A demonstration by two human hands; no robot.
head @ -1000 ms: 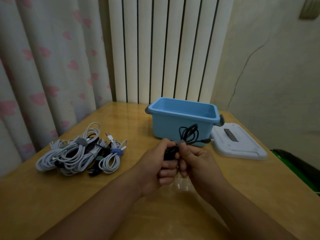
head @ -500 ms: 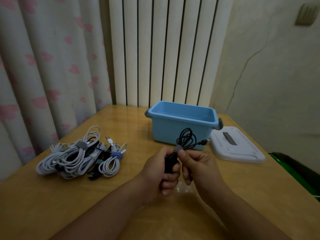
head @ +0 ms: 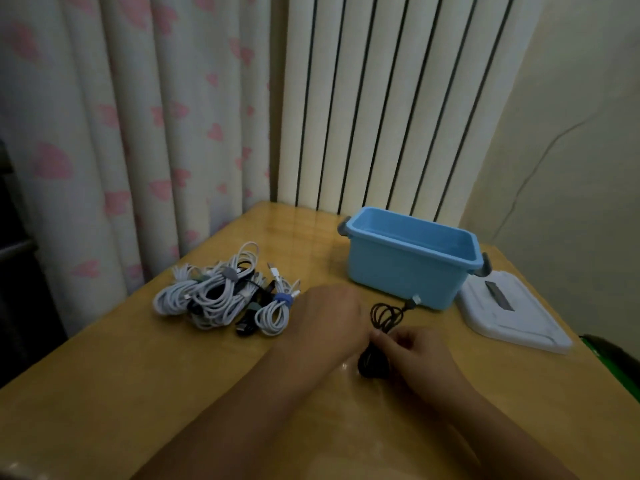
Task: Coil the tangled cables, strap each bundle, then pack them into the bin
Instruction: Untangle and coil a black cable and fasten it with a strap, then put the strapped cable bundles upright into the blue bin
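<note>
I see right hand [head: 420, 358] pinching black cable coil [head: 379, 337] on worktop [head: 138, 393]; left hand [head: 329, 318] blurred, grip unclear. Bin [head: 408, 268] at 12 o'clock.

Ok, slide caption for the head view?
Right hand holds black cable coil on table before blue bin.

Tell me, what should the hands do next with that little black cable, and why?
Probably lift the black cable into the blue bin. It looks coiled, the right hand grips it on the table, and the bin just behind stands open, its lid off. Whether a strap is on is hidden; the blurred left hand could check first.
</note>
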